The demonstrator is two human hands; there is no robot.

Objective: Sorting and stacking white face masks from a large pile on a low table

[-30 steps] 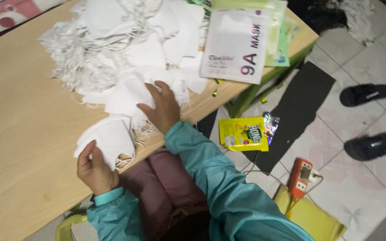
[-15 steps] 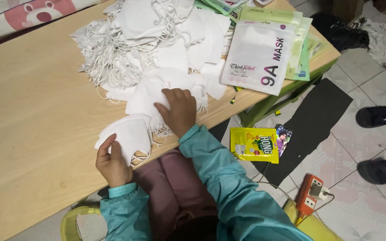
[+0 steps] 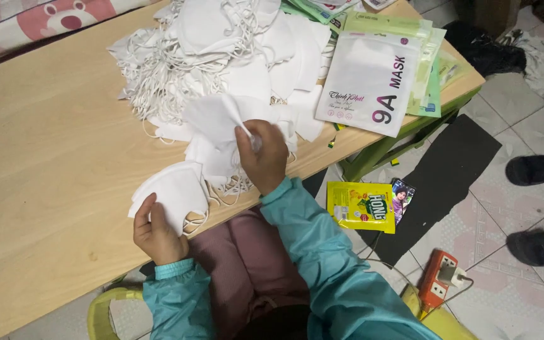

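Note:
A big heap of white face masks (image 3: 221, 56) with tangled ear loops lies on the light wooden table (image 3: 45, 145). My right hand (image 3: 262, 154) pinches one white mask (image 3: 218, 116) by its edge and lifts it just above the heap's near side. My left hand (image 3: 155, 230) grips a small stack of folded white masks (image 3: 171, 192) at the table's front edge. Both arms wear teal sleeves.
A stack of white and green flat mask pouches (image 3: 373, 75) lies at the table's right end. On the tiled floor are a yellow packet (image 3: 360, 206), a black mat (image 3: 442, 176), an orange power strip (image 3: 439, 283) and two black slippers (image 3: 536, 170).
My right hand, which lay flat on the heap, has closed on one mask and raised it. The left hand still holds its stack. The view has shifted closer.

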